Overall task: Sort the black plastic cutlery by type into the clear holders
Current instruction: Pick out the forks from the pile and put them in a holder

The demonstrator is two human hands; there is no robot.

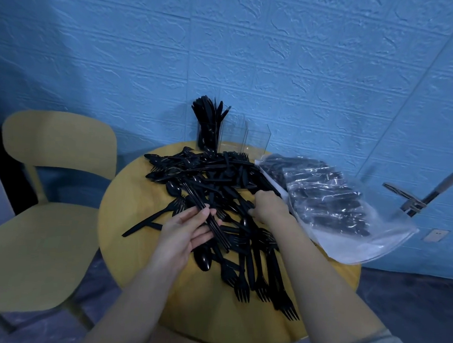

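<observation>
My left hand (189, 231) grips a bundle of knives (211, 224) mid-frame; right hand (267, 207) pinches into the pile (219, 181). Light, slick plastic, so I'd grab handles.

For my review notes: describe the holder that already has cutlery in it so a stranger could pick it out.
Start at the round yellow table and go to its far edge by the blue wall. Of the clear holders there, the leftmost holder is packed with upright black cutlery; its neighbours look empty.

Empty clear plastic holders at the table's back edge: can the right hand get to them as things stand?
Probably yes: the empty clear holders stand open-topped beyond the cutlery pile, nothing above them, though the right hand is busy in that pile.
</observation>
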